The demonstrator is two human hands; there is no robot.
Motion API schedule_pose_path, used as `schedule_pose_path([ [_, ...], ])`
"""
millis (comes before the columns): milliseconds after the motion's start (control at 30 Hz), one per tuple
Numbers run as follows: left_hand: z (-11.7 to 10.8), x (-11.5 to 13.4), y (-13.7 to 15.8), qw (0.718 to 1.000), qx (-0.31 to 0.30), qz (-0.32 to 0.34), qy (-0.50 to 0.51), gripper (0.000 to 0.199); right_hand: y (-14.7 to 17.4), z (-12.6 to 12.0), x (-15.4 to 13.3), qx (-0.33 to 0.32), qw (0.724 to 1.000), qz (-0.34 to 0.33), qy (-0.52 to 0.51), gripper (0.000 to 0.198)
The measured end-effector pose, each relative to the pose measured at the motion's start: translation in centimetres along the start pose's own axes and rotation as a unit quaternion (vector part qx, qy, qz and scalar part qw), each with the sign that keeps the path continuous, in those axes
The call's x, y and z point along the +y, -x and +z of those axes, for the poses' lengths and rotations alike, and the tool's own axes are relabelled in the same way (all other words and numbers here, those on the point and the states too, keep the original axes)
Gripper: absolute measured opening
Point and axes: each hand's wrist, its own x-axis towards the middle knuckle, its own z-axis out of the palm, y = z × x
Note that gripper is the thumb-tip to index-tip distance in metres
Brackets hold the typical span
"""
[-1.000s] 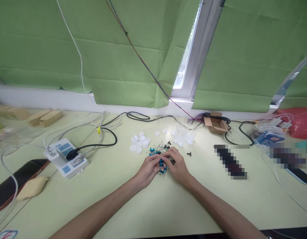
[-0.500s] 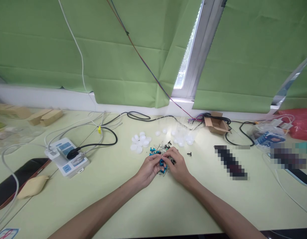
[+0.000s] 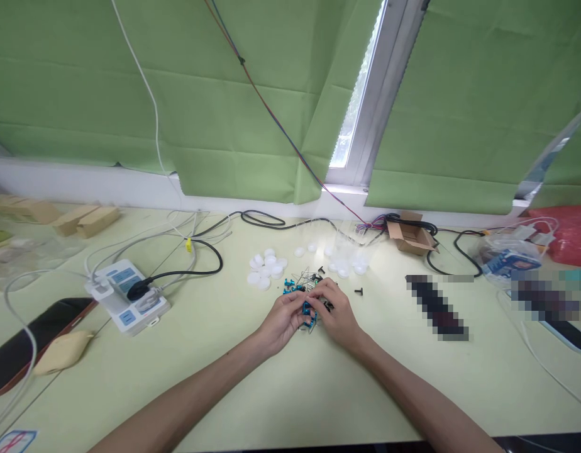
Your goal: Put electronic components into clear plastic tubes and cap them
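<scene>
Close together at the middle of the table, my left hand (image 3: 285,319) and my right hand (image 3: 336,313) meet over a pile of small hardware. A small blue metal part (image 3: 307,309) is pinched in my left fingers. My right fingertips are closed against the same part, and whether they hold a smaller piece there is hidden. Just beyond my hands lie more blue metal parts (image 3: 289,284) and thin metal pins (image 3: 305,274). Small black T-shaped pieces, one of them a black piece (image 3: 359,291) off to the right, lie about the pile.
White round caps (image 3: 260,275) lie behind my left hand, with clear lidded containers (image 3: 344,264) behind my right. A power strip (image 3: 129,299) with cables stands left. An open cardboard box (image 3: 409,238) sits at the back; a phone (image 3: 566,330) lies far right.
My hands stay almost still, holding the blue metal part in the same place. The view has shifted very slightly.
</scene>
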Motion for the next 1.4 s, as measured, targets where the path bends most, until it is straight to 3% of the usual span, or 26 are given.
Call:
schedule_pose_path([
  [800,-0.3,-0.1,0.0,1.000,-0.006,0.004,-0.004,0.021,0.1,-0.1,0.3,-0.003,1.000,0.000,-0.005,0.012],
  [1167,-1.0,1.4,-0.5,0.999,0.015,0.042,-0.013,0.021,-1.0,-2.3,1.0,0.073,0.994,0.002,0.084,0.011],
  [1400,-2.1,2.3,-1.3,0.997,0.037,0.072,-0.009,0.014,-0.8,-3.0,1.7,-0.017,0.985,-0.032,0.168,0.012],
])
